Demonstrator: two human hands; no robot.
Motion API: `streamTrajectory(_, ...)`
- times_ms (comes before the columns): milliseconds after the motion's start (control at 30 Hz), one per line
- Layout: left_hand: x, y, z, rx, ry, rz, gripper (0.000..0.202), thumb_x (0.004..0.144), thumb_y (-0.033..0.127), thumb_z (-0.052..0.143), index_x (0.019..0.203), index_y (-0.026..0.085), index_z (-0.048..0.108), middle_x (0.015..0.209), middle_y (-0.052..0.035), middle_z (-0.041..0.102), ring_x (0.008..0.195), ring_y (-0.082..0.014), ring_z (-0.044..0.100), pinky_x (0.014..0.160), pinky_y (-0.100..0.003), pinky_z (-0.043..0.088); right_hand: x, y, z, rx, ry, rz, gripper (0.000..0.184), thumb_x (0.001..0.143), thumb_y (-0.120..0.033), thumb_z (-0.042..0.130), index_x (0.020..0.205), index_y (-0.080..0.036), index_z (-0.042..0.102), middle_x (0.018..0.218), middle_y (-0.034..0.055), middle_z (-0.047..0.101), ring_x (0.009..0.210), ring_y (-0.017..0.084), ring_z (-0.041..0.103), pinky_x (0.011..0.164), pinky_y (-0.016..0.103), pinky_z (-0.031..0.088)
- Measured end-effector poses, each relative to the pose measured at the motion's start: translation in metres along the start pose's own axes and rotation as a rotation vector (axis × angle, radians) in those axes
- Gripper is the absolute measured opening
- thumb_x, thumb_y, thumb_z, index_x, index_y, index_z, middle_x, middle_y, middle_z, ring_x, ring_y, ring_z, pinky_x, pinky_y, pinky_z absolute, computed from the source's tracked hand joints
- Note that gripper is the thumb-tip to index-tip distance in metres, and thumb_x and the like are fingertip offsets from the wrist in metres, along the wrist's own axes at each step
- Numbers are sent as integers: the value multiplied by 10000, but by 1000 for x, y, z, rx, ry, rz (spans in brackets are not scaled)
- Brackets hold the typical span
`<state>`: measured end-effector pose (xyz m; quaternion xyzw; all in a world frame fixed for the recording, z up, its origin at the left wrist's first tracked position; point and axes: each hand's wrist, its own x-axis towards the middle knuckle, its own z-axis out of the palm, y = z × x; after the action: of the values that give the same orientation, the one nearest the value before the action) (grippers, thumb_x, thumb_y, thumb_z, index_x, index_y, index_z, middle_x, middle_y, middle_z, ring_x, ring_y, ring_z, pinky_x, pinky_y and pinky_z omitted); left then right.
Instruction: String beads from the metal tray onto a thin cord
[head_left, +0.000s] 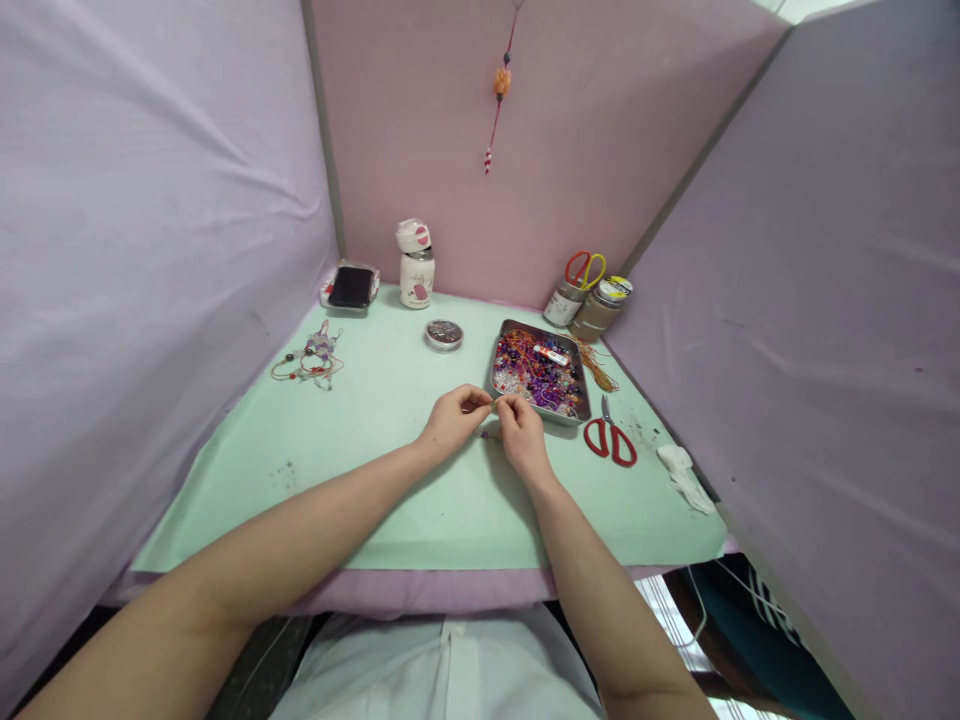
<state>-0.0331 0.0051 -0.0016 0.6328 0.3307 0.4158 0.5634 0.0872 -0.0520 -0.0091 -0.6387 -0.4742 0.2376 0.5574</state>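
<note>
My left hand (454, 422) and my right hand (523, 436) meet over the middle of the table, thumbs and fingertips pinched close together. Between them is a thin beaded string, mostly hidden by the fingers. A small dark purple bead (485, 435) on it shows just below the fingertips. Right behind my right hand stands a metal tray (564, 418) of mixed beads (536, 375) in purple, red, orange and clear, with a small white-and-red tube (551, 355) lying on top.
Red-handled scissors (611, 440) lie right of the tray, near orange cord (598, 370) and crumpled white tissue (686, 478). Jars (598, 312), a round tin (444, 335), a bottle (416, 275), a phone (352, 287) and finished-looking beaded strings (315, 360) surround the work area.
</note>
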Motion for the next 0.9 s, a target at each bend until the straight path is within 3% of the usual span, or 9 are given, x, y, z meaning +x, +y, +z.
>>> streamTrajectory(167,-1,4,3,-161,-2,-83,220,648,231,684,834,162,588,756,-4,624,711,-114,581,693,-257,448,-1,-5,-1,-66,29,-116,155,838,-327,492,758,-215,562,770,17,578,746,175,502,727,293,380)
streamTrajectory(400,-2,8,2,-182,-43,-146,186,695,316,658,715,149,579,626,12,573,603,-99,523,607,-248,416,-3,-9,-1,-137,8,-215,167,870,-318,468,770,-215,553,789,29,571,793,185,505,768,307,378)
streamTrajectory(667,0,0,6,-308,-33,-178,176,714,288,666,740,154,554,670,16,574,655,-86,550,647,-230,435,-5,-13,-1,-186,32,-231,171,873,-310,460,760,-211,542,796,38,580,789,186,511,771,321,388)
streamTrajectory(900,0,3,8,-354,0,-238,138,749,224,637,740,161,514,603,32,548,578,-70,516,564,-193,388,-4,-9,0,-228,47,-273,158,884,-277,439,777,-205,530,810,34,576,793,178,511,769,318,402)
